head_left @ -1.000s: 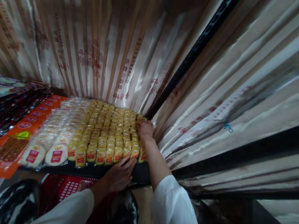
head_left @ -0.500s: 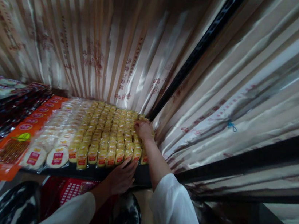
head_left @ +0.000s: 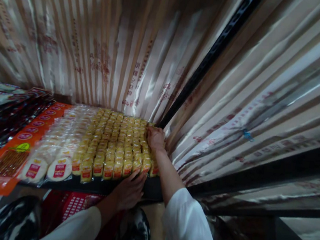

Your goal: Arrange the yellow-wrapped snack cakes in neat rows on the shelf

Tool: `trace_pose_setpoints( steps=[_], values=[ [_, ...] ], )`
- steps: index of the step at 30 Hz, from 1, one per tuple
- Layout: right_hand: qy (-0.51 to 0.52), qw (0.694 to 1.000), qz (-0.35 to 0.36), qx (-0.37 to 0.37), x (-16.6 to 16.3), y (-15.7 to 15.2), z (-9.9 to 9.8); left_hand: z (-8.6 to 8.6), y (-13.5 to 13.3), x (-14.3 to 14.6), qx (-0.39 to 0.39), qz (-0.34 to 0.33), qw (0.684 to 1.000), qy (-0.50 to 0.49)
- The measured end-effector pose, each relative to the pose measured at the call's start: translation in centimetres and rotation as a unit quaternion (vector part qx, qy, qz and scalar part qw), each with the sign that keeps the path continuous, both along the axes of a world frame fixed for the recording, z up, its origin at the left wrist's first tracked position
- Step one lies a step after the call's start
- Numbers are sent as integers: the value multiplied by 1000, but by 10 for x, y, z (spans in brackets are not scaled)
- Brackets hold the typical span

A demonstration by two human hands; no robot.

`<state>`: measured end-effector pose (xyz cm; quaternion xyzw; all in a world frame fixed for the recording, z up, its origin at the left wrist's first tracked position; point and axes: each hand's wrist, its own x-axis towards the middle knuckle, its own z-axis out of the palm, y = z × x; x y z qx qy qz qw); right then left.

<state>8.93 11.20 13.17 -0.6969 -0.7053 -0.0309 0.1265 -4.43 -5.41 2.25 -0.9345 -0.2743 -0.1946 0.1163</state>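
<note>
Tight rows of small yellow wrapped snack packets (head_left: 116,141) with red labels stand on the dark shelf (head_left: 95,185). My right hand (head_left: 156,138) is at the far right end of these rows, its fingers curled down among the packets. What lies under its fingertips is hidden. At the front edge, my left hand (head_left: 129,190) rests with its fingers stretched up against the front packets near the right end. Left of the yellow rows are two rows of clear-wrapped round white snacks (head_left: 59,169) with red labels.
Farther left lie an orange snack package (head_left: 24,137) and dark glossy packets (head_left: 0,126). Pleated printed sheeting (head_left: 98,49) hangs behind, divided by a black metal post (head_left: 213,52). Below the shelf is a red basket (head_left: 72,205), and patterned dark clothing covers my knees (head_left: 14,221).
My right hand has shifted slightly right at the far end of the rows. My left hand stays at the front edge. The view has moved very little.
</note>
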Motion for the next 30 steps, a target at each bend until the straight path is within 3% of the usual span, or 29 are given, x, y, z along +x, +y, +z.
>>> trace_pose_setpoints(
  steps=[12, 20, 25, 30],
  values=[
    [24, 999, -1, -31, -2, 13, -5, -4, -1, 0, 16, 9, 1000, -6],
    [54, 997, -1, -48, -6, 27, -10, -12, -1, 0, -15, 7, 1000, 2],
    [79, 996, -49, 1, -2, 32, -15, -12, -1, 2, -15, 12, 1000, 0],
    [74, 997, -33, -14, -6, 39, -17, -14, 0, 3, -11, 9, 1000, 0]
  ],
)
